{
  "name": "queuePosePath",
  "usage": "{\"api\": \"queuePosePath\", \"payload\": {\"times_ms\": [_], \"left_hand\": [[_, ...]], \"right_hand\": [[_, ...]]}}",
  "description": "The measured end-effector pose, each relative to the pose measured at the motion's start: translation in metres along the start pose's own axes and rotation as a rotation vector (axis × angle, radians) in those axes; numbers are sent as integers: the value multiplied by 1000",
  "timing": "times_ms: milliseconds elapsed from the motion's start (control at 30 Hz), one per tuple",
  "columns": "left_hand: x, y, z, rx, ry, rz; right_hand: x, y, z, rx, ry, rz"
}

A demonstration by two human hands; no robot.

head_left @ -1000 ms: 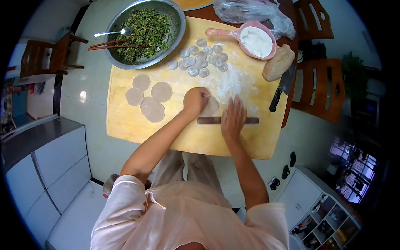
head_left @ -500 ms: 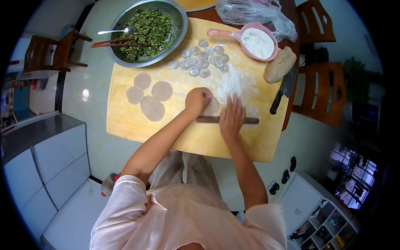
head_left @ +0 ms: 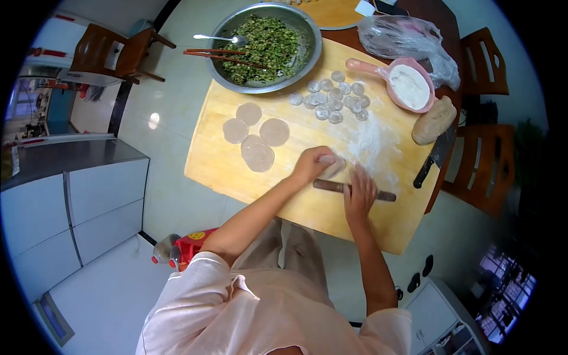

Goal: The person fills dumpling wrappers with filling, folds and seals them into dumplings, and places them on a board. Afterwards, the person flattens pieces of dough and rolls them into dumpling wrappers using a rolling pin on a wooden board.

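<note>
My left hand (head_left: 313, 165) pinches the edge of a thin round dough wrapper (head_left: 336, 168), lifting part of it off the board. Just below the wrapper lies a dark wooden rolling pin (head_left: 386, 196). My right hand (head_left: 360, 192) is on the pin's middle, its blurred fingers reaching over the top. To the left, several rolled wrappers (head_left: 274, 132) lie flat, two of them overlapping. Small floured dough discs (head_left: 335, 104) are clustered above my hands, beside a patch of loose flour (head_left: 367, 142). All rest on a wooden board (head_left: 219, 160).
A metal bowl of chopped green filling (head_left: 263, 50) stands at the back with a spoon and chopsticks. At right are a pink scoop of flour (head_left: 410, 87), a dough lump (head_left: 434, 120) and a black-handled knife (head_left: 423, 173). A plastic bag (head_left: 408, 41) lies behind them.
The view has shifted, so the board appears farther right and turned. My left hand has lifted the wrapper's edge, and the rolling pin now lies clear of it. My right hand stays on the pin.
</note>
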State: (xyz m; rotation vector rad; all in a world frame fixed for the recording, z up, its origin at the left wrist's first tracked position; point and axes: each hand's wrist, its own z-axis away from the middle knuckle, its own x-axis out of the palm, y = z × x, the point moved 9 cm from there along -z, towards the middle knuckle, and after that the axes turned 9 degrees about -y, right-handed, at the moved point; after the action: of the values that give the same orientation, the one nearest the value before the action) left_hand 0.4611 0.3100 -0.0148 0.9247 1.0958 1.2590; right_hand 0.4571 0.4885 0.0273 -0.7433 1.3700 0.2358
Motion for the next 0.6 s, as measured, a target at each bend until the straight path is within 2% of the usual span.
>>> {"api": "queuePosePath", "payload": {"times_ms": [33,100,167,233,300,400,433,500,567,600], "left_hand": [[-13,-5,7,24,-13,175],[-58,-2,32,-62,-70,197],[-107,9,57,-121,-236,7],[-155,-19,76,-215,-345,-146],[-197,-23,78,-350,-240,-538],[-188,37,48,-85,52,-674],[-162,57,31,27,-46,-789],[-115,80,0,241,-77,-796],[-81,86,-29,341,-3,-774],[-71,84,-44,318,-4,-803]], "right_hand": [[1,-2,15,-54,-31,-24],[-4,-4,31,-163,-38,-57],[-5,4,35,-200,-83,-76],[-1,19,32,-172,-167,-88],[-12,55,24,-60,3,-82],[-45,93,1,149,190,-121],[-58,106,-5,229,242,-134],[-62,123,-18,270,238,-111],[-61,131,-29,296,230,-94],[-58,130,-33,303,224,-87]]}}
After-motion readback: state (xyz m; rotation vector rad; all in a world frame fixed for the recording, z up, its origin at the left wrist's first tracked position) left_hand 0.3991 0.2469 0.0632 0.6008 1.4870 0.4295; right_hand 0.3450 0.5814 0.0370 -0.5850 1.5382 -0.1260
